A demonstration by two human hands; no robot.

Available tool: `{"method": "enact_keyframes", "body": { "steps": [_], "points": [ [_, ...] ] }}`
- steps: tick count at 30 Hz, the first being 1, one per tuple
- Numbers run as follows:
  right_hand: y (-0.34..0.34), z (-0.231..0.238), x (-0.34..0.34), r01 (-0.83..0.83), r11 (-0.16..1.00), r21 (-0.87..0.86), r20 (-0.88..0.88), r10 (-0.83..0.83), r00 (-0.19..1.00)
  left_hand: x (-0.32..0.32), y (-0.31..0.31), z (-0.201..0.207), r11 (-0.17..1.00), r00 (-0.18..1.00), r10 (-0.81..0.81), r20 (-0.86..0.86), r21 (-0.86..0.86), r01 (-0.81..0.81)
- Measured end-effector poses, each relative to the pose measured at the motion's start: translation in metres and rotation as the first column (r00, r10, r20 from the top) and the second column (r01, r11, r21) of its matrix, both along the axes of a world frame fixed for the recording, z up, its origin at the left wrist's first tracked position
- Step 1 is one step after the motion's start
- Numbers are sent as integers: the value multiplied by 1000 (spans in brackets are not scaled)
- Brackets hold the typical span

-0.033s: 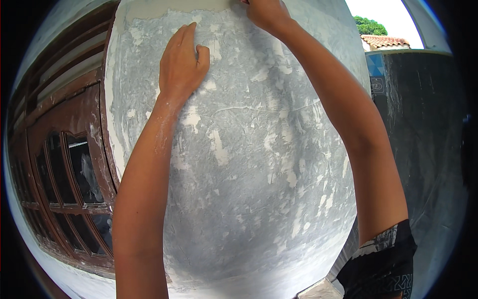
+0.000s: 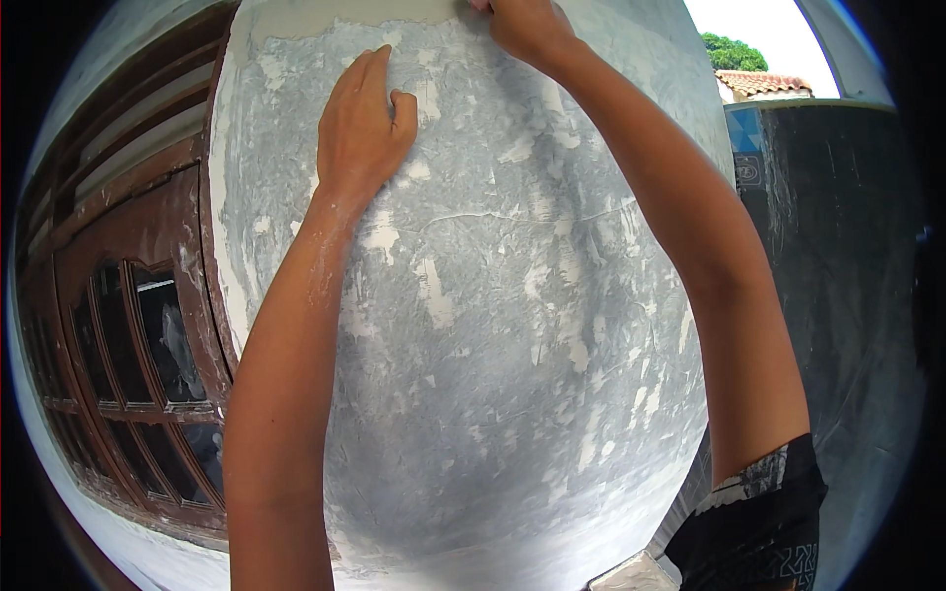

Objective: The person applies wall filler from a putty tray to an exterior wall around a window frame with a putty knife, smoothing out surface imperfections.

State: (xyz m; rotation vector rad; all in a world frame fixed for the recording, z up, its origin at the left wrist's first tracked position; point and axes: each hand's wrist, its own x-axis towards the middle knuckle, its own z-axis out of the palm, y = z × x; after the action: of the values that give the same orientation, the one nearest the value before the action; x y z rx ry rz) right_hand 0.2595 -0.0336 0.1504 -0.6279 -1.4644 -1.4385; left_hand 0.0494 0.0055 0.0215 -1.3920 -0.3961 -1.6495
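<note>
A grey plastered wall (image 2: 473, 325) with scattered pale patches fills the middle of the head view. My left hand (image 2: 363, 128) lies against its upper part, fingers stretched upward and thumb apart, holding nothing. Higher and to the right, my right hand (image 2: 532, 28) reaches the wall's top area with its fingers curled. The upper edge of the picture cuts off much of that hand, and a small pinkish bit shows at its left side. What it grips cannot be made out. A smooth cream coat (image 2: 365, 12) covers the wall above a ragged edge, close to both hands.
At left, a brown wooden window frame (image 2: 187, 286) with glass panes borders the wall. A dark panel (image 2: 838, 256) stands at right, with a tiled roof (image 2: 764, 83) and green tree (image 2: 731, 52) beyond. A pale block-like corner (image 2: 636, 573) shows at the bottom.
Almost nothing differs. Both arms sit a hair farther right, and a pinkish bit beside my right hand shows more clearly.
</note>
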Motion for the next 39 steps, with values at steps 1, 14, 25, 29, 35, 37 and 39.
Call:
{"method": "enact_keyframes", "body": {
  "steps": [1,14,25,29,35,37,39],
  "points": [
    [14,4,4,137,991,2,48,-137,989,2,0,0,1000,1000,-14,-9,-5,14],
    [-1,-7,-27,28,998,-57,-22,-30,999,-5,-1,-1,1000,1000,-9,15,-20,9],
    [-1,-7,-20,-292,956,-11,-77,291,954,-8,1,-1,1000,1000,5,27,-11,-5],
    [18,-2,-1,5,1000,29,83,-7,997,-6,3,0,1000,1000,-14,19,-18,14],
    [-3,-71,-29,170,985,16,62,-171,983,-14,2,-1,999,999,41,22,11,-41],
    [-16,-45,-28,-31,999,30,-28,32,999,-12,4,-1,999,999,33,35,0,-33],
    [-9,-15,-19,-130,988,85,-1,130,991,-7,2,-2,1000,999,22,29,-5,-22]
  ]
}}
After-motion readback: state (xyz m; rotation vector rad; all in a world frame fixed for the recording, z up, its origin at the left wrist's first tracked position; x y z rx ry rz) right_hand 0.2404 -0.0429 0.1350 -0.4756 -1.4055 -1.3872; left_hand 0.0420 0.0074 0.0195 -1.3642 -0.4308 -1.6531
